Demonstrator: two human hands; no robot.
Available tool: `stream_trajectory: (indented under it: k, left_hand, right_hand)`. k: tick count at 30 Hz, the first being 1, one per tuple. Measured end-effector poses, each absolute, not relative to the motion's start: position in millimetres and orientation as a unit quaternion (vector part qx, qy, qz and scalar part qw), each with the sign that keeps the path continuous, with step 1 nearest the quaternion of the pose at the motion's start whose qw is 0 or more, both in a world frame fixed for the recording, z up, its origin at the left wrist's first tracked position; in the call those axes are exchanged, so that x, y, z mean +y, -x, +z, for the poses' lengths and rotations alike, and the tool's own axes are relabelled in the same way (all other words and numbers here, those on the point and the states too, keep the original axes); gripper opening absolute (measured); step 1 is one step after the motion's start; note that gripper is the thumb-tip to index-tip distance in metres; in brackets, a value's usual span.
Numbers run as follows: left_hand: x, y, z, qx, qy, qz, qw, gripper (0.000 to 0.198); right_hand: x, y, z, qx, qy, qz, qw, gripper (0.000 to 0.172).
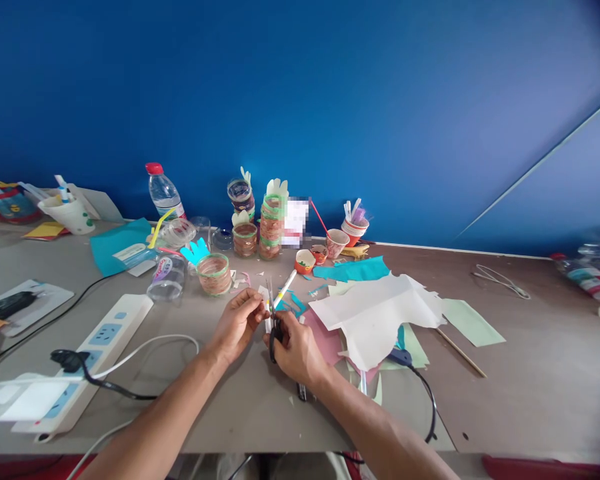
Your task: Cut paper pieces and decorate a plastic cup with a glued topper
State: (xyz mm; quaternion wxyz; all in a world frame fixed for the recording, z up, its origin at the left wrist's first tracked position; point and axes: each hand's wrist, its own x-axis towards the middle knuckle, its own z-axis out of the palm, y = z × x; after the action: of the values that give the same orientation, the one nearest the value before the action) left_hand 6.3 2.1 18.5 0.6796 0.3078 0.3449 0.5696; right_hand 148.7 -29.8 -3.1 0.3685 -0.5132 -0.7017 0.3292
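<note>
My right hand [300,347] is closed around the black handles of a pair of scissors [275,337], whose blades point away from me. My left hand [237,323] pinches a small whitish piece of paper [265,297] right beside the blades; its outline is partly hidden by the fingers. A white marker with a yellow band [285,288] lies just beyond the scissors, near blue paper scraps [296,305]. To the left of my left hand stands a twine-wrapped jar [215,275] with a blue paper shape [195,251] at its rim.
A large white sheet [375,313] lies over pink and pale green paper on the right. A power strip [105,333] with cables runs along the left. More wrapped jars [271,230], paper cups [338,243] and a water bottle [165,193] stand by the blue wall.
</note>
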Motion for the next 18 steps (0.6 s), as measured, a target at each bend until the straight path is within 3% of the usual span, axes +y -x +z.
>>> stream_trajectory:
  k: [18]
  left_hand:
    - [1.4,-6.0,17.0,0.335,-0.319,0.559,0.688,0.024]
  right_hand:
    - [-29.9,-150.3,-3.0,-0.707,0.483,0.343,0.386,0.029]
